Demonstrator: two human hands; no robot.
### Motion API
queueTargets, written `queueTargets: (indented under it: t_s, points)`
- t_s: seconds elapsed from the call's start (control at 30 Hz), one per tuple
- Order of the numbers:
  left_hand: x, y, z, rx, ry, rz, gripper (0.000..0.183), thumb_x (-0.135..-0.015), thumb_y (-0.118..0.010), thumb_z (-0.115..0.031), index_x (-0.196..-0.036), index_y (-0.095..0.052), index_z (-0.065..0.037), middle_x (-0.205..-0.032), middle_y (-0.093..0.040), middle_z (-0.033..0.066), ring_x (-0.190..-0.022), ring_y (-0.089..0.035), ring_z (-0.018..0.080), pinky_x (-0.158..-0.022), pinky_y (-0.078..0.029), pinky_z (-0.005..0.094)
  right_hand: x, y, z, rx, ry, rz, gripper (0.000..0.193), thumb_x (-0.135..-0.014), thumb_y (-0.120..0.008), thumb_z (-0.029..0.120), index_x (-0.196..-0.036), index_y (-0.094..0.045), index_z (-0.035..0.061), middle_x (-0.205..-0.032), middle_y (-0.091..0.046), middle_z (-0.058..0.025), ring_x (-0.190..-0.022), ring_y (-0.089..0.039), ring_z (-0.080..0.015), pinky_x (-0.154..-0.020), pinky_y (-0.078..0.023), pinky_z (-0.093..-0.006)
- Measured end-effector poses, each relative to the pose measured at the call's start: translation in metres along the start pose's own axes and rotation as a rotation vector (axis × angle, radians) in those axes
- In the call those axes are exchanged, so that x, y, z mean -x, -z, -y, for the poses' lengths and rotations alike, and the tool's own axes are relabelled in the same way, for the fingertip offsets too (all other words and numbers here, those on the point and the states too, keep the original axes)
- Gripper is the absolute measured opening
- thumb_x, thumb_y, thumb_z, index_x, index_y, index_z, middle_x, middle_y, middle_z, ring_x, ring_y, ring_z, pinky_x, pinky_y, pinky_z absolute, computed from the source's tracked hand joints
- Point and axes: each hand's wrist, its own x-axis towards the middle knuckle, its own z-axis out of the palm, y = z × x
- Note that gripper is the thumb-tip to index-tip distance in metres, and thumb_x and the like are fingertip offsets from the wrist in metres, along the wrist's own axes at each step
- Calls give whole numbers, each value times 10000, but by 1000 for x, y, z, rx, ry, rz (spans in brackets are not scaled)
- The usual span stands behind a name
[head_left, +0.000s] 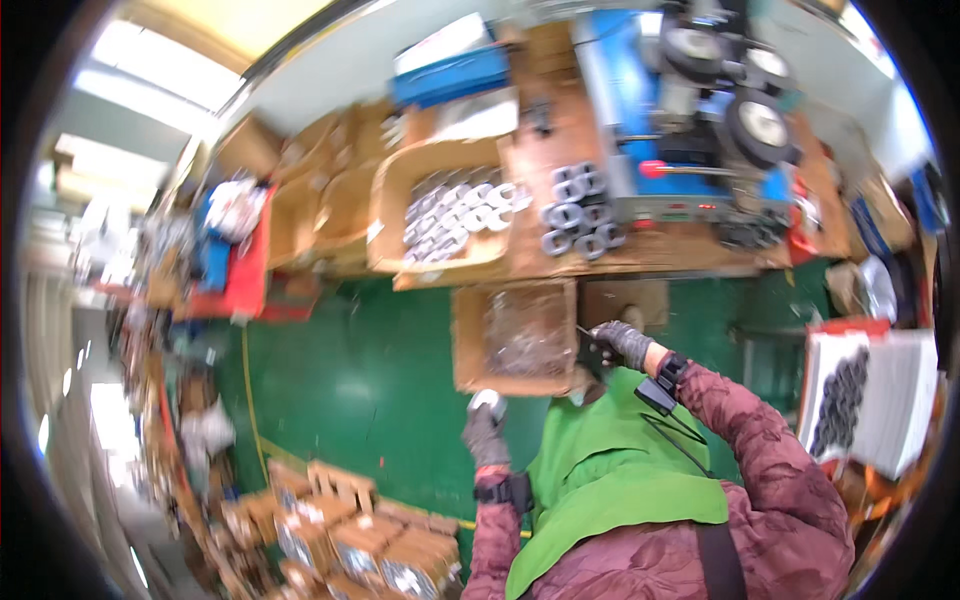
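To do this step well, I think the silvery metal piece [487, 402] should be gripped steadily, and the thin tool [584, 331] pointed away from the left hand [487, 440]. The piece is at seven o'clock of the open carton [466, 340], just outside its rim. The left hand is closed around it; the right hand [622, 344], at three o'clock, curls around the tool. The two hands are apart; how tightly they grip, I cannot tell
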Motion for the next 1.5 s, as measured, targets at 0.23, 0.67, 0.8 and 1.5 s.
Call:
queueTargets:
  t_s: [0.23, 0.67, 0.8, 1.5]
  points:
    - [10, -22, 13, -33, 114, 46, 337, -763, -613, -155, -1036, -533, 25, -931, -562, 127, -821, -559, 258, -683, -507, 444, -1, 249, 5, 405, 112, -655, 123, -811, -587, 123, -907, -576, 48, -721, -590, -74, -748, -607, -240, -676, -502, -384]
    - [92, -211, 54, -598, -102, 480, 318, -775, -610, -152, -1036, -554, 22, -915, -580, 80, -801, -580, 190, -697, -513, 324, -38, 359, 40, 595, 293, -893, 394, -727, -547, 207, -1099, -539, 77, -1089, -565, -169, -1029, -527, -323, -857, -437, -386]
    - [129, -302, 68, -522, 31, 640, 317, -791, -594, -163, -1052, -548, 11, -924, -582, 74, -796, -578, 179, -723, -498, 319, 73, 417, 24, 458, 500, -942, 303, -691, -566, 153, -986, -600, 94, -965, -580, -174, -924, -557, -336, -822, -450, -389]
    - [193, -414, 69, -549, 87, 670, 426, -793, -585, -135, -1160, -479, 54, -1038, -566, 126, -925, -567, 229, -779, -493, 348, 135, 608, 88, 228, 408, -1097, 287, -699, -668, 182, -940, -560, 73, -863, -620, -127, -832, -592, -266, -741, -474, -332]
